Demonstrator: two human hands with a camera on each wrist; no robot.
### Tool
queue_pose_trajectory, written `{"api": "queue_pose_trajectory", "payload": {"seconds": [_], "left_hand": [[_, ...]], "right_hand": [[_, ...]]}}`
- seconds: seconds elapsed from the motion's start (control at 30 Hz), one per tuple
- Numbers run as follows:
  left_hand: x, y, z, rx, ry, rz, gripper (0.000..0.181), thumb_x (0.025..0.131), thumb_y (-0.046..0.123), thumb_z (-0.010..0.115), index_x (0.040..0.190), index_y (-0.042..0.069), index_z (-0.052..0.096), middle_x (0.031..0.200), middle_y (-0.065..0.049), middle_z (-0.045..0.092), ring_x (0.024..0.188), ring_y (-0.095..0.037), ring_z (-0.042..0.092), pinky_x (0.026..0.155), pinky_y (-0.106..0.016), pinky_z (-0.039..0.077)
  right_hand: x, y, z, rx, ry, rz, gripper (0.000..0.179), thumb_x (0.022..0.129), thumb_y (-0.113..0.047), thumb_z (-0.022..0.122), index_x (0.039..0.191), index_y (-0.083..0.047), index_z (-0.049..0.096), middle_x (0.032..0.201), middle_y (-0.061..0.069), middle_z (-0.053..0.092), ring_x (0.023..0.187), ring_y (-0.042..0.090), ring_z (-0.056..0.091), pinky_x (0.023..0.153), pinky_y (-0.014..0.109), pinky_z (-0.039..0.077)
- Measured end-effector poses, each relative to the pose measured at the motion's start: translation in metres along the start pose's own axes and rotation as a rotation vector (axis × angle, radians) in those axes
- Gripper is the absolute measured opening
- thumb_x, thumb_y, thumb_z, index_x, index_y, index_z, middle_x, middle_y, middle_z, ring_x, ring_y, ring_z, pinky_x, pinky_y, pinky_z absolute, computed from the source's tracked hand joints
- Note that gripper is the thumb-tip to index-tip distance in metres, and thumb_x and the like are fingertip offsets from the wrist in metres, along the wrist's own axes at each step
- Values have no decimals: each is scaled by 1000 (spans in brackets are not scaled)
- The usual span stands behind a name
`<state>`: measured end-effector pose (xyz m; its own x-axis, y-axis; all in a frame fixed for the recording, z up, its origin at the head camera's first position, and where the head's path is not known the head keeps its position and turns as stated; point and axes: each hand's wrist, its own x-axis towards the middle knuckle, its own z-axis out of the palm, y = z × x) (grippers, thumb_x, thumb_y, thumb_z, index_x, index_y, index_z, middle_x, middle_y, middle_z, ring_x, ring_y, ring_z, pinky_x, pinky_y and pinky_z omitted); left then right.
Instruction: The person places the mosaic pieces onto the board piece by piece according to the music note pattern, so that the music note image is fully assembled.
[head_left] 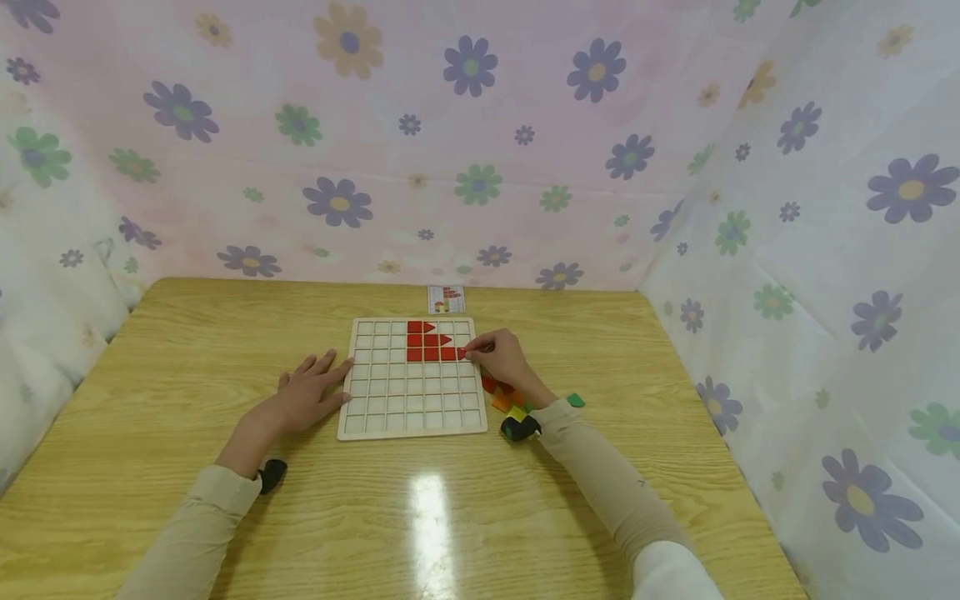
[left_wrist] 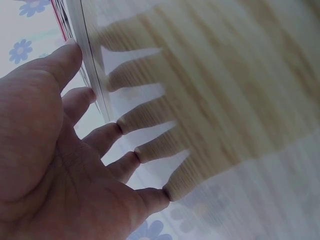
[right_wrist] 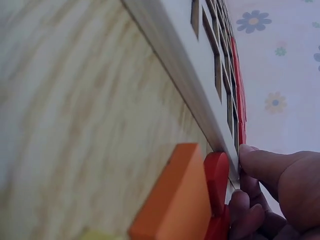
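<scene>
A wooden grid board (head_left: 416,404) lies flat on the table, with several red squares (head_left: 432,353) and red triangles (head_left: 429,327) set in its upper cells. Between thumb and fingers, my right hand (head_left: 501,358) pinches a small red triangular tile (head_left: 461,354) at the right end of the third row; the fingertips partly cover it. My left hand (head_left: 303,396) rests with spread, straight fingers against the board's left edge. In the left wrist view, the thumb of that hand (left_wrist: 70,135) touches the board's side (left_wrist: 87,55) while other fingertips rest on the table.
Loose tiles lie under the right forearm: red ones (right_wrist: 216,180), an orange one (right_wrist: 175,200), a yellow one (head_left: 516,413) and a green one (head_left: 575,401). A small picture card (head_left: 446,299) lies beyond the board. Flowered cloth (head_left: 480,142) hangs behind the table.
</scene>
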<state>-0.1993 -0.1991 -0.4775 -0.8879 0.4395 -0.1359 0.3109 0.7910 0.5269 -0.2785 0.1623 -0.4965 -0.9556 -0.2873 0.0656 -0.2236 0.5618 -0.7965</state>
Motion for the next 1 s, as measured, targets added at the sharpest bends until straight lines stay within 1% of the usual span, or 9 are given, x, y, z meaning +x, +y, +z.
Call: {"api": "queue_pose_trajectory", "payload": {"seconds": [0.23,0.43,0.57,0.67,0.73,0.87,0.93,1.0], "left_hand": [[-1,0,1,3,5,5,65,106,35,56,159,5,33,164,-34,16,146,-63,10,104,-86,10],[-1,1,1,10,5,8,65,106,34,56,159,4,33,163,-34,16,146,-63,11,104,-86,11],[-1,1,0,11,8,9,65,106,34,56,159,4,34,163,-34,17,146,-63,11,104,-86,11],[-1,1,0,4,7,13,65,106,34,56,159,4,34,163,-34,16,146,-63,11,104,-86,11],[-2,0,1,1,3,15,65,106,35,56,159,4,34,163,-34,16,146,-63,10,104,-86,11],[-2,0,1,-4,3,13,65,106,34,55,159,4,33,164,-34,16,147,-62,10,104,-85,11],[-2,0,0,-4,6,13,65,106,35,55,159,5,34,163,-34,16,146,-62,10,104,-85,11],[-2,0,0,-6,6,11,65,106,35,55,159,5,34,164,-33,16,147,-62,10,105,-85,11]], "right_hand": [[0,-1,2,-23,13,4,10,95,-8,72,96,0,80,93,14,77,72,17,66,66,24,52],[0,-1,2,-29,4,1,10,95,-8,72,97,-1,80,93,12,77,74,18,67,67,28,55],[1,1,2,-3,-12,-2,12,97,-9,71,100,-2,80,96,12,77,75,15,67,68,26,55],[0,1,0,36,-20,-25,14,98,-9,69,103,-1,79,98,14,77,74,18,67,65,24,54],[-2,1,-3,66,-21,-40,16,99,-10,68,106,0,79,101,16,76,73,22,67,63,25,52],[-10,-3,-14,108,-24,-46,21,101,-13,65,113,0,77,111,16,74,84,30,66,67,27,51],[-15,-5,-22,96,-31,-35,22,102,-15,65,114,-1,76,114,14,73,89,30,66,72,29,52],[-20,-7,-31,62,-58,-20,22,102,-15,65,114,-1,76,112,13,73,91,28,66,74,29,53]]}}
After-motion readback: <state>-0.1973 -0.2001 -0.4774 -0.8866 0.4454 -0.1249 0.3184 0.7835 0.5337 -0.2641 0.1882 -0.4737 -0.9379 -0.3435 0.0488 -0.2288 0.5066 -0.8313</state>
